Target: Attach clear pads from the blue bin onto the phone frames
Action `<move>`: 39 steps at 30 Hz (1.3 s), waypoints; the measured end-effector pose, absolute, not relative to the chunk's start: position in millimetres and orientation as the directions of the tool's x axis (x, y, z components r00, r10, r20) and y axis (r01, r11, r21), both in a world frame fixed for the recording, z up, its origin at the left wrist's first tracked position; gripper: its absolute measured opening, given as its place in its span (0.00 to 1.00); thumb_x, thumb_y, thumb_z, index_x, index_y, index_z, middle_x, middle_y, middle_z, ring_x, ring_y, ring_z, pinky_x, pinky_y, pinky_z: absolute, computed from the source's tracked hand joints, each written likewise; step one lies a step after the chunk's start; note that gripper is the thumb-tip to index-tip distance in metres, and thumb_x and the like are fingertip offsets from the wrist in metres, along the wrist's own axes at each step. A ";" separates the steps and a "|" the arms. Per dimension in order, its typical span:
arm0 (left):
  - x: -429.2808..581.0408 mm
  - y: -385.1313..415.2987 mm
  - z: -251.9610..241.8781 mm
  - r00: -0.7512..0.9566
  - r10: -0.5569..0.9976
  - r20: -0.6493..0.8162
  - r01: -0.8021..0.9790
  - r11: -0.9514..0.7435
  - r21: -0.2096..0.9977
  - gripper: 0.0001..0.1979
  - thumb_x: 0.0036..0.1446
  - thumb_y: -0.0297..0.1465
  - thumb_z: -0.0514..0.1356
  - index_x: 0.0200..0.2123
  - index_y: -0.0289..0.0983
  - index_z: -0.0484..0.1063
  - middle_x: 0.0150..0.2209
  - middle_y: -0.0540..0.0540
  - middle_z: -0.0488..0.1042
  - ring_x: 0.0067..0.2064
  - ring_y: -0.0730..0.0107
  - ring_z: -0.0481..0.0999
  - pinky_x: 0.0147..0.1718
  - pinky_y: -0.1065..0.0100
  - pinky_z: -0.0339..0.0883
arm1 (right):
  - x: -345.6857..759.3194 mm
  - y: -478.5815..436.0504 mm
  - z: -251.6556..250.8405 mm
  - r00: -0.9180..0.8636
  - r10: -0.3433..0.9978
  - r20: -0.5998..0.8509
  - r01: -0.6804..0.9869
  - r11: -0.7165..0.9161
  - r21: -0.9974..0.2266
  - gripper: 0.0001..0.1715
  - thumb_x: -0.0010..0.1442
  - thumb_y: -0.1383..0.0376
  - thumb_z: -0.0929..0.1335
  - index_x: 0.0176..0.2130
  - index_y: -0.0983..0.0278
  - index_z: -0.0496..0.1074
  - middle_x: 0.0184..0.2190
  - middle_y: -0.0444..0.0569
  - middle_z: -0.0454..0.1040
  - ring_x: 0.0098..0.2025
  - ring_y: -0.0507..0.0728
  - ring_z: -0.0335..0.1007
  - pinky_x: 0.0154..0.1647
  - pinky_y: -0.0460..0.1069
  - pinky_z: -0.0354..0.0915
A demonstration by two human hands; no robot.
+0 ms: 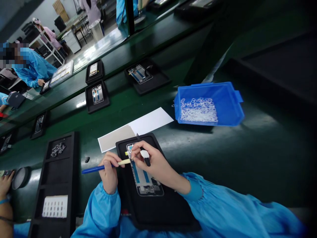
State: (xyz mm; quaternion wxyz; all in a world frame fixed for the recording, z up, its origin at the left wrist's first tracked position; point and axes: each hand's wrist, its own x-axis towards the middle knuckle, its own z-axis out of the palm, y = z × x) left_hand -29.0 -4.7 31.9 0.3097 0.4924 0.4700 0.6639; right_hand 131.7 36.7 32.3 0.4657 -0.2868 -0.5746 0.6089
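My left hand (109,168) is closed around a blue pen-shaped tool (92,169) with a cream-coloured end pointing right. My right hand (155,163) is pinched near that end, over the upper part of a phone frame (150,190). A small tool with a white part and a black end (147,161) sticks out between the right fingers; its exact kind I cannot make out. The silvery phone frame, with blue strips, lies on a black tray (170,211) in front of me. Both hands hide part of its upper end.
Behind the tray lies a white sheet (151,121). A blue bin (230,109) holds many small clear rings. At left stands a compartmented black tray (70,165) with small dark parts and a white card (54,206). More phone trays (158,79) and a co-worker's hand (5,186) are nearby.
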 end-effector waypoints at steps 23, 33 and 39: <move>-38.8 -4.9 42.6 -0.181 0.952 0.246 0.242 -0.200 0.949 0.15 0.66 0.38 0.58 0.30 0.35 0.68 0.37 0.46 0.70 0.32 0.71 0.76 0.35 0.67 0.74 | 233.9 106.6 31.7 0.024 0.790 0.612 0.591 0.483 -0.647 0.07 0.63 0.65 0.64 0.42 0.61 0.68 0.36 0.50 0.72 0.40 0.65 0.69 0.42 0.56 0.64; -31.6 -1.6 45.1 -0.327 0.913 0.244 0.270 -0.157 0.950 0.15 0.59 0.38 0.66 0.38 0.36 0.65 0.38 0.44 0.77 0.35 0.68 0.81 0.35 0.69 0.79 | 169.4 77.5 9.8 -0.474 0.755 0.454 0.494 0.655 -0.573 0.22 0.54 0.80 0.59 0.45 0.66 0.70 0.31 0.51 0.68 0.37 0.63 0.64 0.42 0.55 0.61; -35.6 -6.2 40.9 -0.355 0.908 0.222 0.370 -0.082 0.925 0.19 0.59 0.40 0.66 0.44 0.35 0.65 0.41 0.40 0.78 0.37 0.66 0.81 0.36 0.69 0.78 | 165.8 70.7 8.5 -0.493 0.732 0.470 0.352 0.662 -0.661 0.25 0.50 0.83 0.57 0.42 0.64 0.66 0.33 0.47 0.69 0.36 0.59 0.66 0.57 0.61 0.55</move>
